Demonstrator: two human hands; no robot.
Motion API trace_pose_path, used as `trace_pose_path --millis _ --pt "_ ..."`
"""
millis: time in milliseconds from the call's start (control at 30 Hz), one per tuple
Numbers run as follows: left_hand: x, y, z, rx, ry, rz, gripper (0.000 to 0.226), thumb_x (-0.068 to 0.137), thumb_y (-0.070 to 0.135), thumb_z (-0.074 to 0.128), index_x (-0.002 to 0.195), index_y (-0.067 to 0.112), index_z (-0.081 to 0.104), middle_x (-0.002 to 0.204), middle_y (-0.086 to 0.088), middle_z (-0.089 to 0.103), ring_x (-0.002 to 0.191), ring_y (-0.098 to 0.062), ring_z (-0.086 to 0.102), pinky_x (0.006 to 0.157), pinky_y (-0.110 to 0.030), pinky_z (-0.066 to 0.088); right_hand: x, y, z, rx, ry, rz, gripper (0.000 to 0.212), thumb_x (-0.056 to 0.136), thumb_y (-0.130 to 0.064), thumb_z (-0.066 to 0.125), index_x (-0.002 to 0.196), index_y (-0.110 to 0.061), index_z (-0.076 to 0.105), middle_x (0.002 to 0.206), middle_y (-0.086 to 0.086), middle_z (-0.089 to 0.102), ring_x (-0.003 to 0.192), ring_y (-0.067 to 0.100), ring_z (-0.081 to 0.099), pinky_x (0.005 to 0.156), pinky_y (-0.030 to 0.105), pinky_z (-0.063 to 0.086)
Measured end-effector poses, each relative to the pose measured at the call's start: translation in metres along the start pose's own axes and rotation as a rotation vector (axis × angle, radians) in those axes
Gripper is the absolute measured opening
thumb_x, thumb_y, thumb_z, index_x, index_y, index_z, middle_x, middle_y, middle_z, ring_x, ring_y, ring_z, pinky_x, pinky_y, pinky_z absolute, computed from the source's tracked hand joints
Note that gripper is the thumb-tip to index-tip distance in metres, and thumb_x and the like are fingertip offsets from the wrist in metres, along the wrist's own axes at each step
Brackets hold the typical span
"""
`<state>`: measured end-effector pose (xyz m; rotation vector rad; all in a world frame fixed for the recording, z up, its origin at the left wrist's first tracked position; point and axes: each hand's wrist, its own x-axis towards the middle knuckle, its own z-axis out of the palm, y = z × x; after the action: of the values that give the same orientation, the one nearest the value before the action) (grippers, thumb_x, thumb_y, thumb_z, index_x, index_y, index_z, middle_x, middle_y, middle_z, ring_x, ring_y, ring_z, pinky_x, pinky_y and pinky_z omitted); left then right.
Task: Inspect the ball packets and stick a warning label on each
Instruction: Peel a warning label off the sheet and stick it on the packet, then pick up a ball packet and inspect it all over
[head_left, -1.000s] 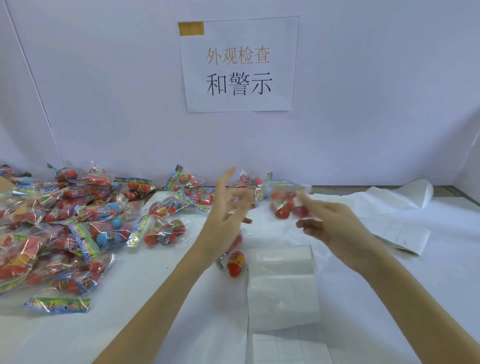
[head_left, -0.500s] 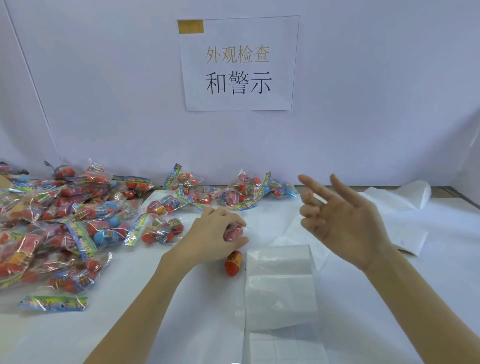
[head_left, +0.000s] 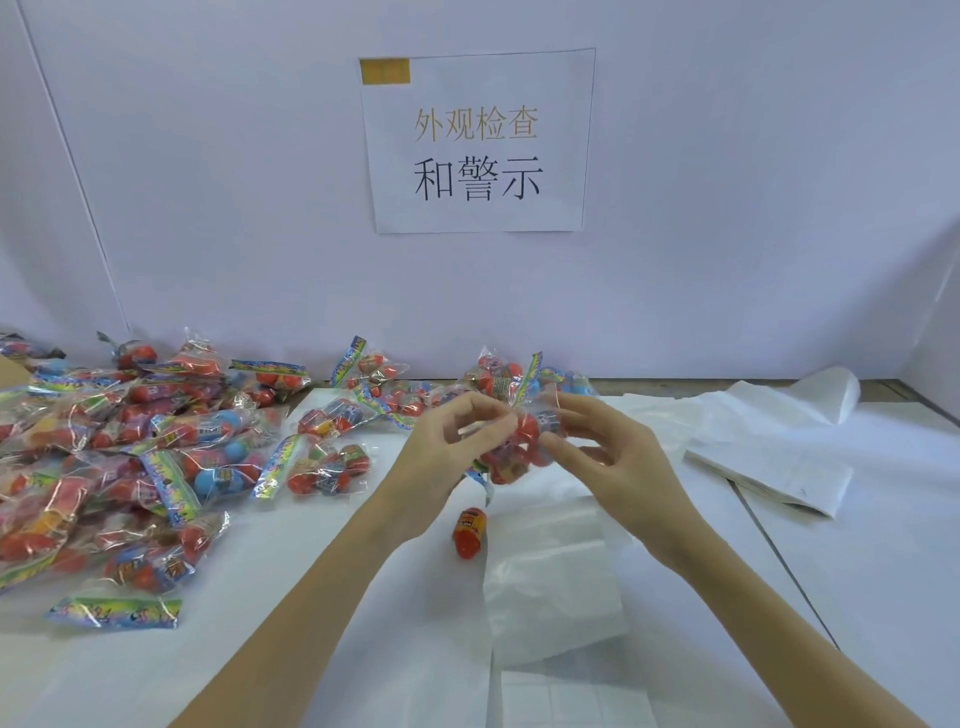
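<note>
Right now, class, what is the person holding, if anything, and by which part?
A ball packet, raised over the table: left hand pinches its left side, right hand its right side.

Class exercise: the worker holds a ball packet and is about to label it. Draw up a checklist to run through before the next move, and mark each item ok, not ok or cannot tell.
1. Packet lifted off the table, between both hands: ok.
2. Left hand grips it: ok.
3. Right hand pinches it: ok.
4. Warning label already on this packet: cannot tell.
5. Label sheet within reach, near the front edge: ok.
6. Loose orange ball lies under the hands and may roll: not ok.
</note>
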<state>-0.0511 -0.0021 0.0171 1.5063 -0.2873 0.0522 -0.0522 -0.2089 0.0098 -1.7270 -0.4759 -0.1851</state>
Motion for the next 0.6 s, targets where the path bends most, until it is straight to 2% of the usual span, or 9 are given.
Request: trace_pose_path --millis 100,200,300,400,467,600 --pt "-0.001 -0.003 0.005 -0.002 -0.013 -0.010 0.026 0.086 0.033 0.077 0.106 0.016 0.077 0.105 -0.005 0.077 0.092 -0.022 0.074 0.077 -0.031 0.060 0.003 0.002 -0.002 0.023 0.135 0.062 0.012 0.092 -0.026 0.077 0.103 -0.023 0.072 0.097 -0.005 0.078 0.090 0.009 0.073 0.075 0.020 0.054" --pt "0.001 -0.005 0.006 0.040 0.017 -0.006 0.025 0.091 0.030 0.077 0.115 0.023 0.074 0.113 -0.002 0.077 0.103 -0.027 0.075 0.089 -0.039 0.062 0.005 0.006 -0.009 -0.005 0.222 0.117 0.017 0.093 -0.032 0.076 0.097 -0.017 0.068 0.094 0.004 0.076 0.080 0.011 0.069 0.068 0.020 0.049" --pt "0.001 -0.008 0.007 0.077 0.080 0.030 0.014 0.099 0.021 0.070 0.111 0.022 0.077 0.105 -0.005 0.079 0.099 -0.027 0.076 0.083 -0.031 0.063 0.007 0.006 -0.012 0.003 0.194 0.157 0.018 0.095 -0.030 0.074 0.099 -0.014 0.067 0.095 0.000 0.075 0.078 0.004 0.066 0.065 0.015 0.048" --pt "0.003 -0.011 0.009 0.119 0.153 0.013 0.014 0.099 0.027 0.067 0.106 0.025 0.079 0.098 -0.007 0.079 0.099 -0.028 0.074 0.084 -0.030 0.063 0.005 0.008 -0.008 0.044 0.146 0.154 0.024 0.097 -0.033 0.071 0.097 -0.010 0.065 0.082 -0.010 0.071 0.072 0.001 0.063 0.063 0.013 0.047" --pt "0.004 -0.013 0.009 0.133 0.155 0.019 0.016 0.100 0.028 0.064 0.104 0.026 0.080 0.097 -0.001 0.080 0.098 -0.022 0.075 0.087 -0.029 0.062 0.004 0.010 -0.006 0.022 0.150 0.134 0.026 0.098 -0.033 0.070 0.093 -0.008 0.066 0.077 -0.004 0.071 0.066 0.003 0.063 0.062 0.013 0.047" --pt "0.005 -0.012 0.007 0.113 0.149 -0.002 0.023 0.104 0.024 0.061 0.100 0.028 0.083 0.100 0.005 0.081 0.096 -0.010 0.075 0.083 -0.020 0.058 0.006 0.008 -0.012 -0.040 0.178 0.145 0.031 0.095 -0.030 0.075 0.075 -0.008 0.066 0.069 -0.005 0.075 0.058 0.001 0.063 0.060 0.009 0.043"
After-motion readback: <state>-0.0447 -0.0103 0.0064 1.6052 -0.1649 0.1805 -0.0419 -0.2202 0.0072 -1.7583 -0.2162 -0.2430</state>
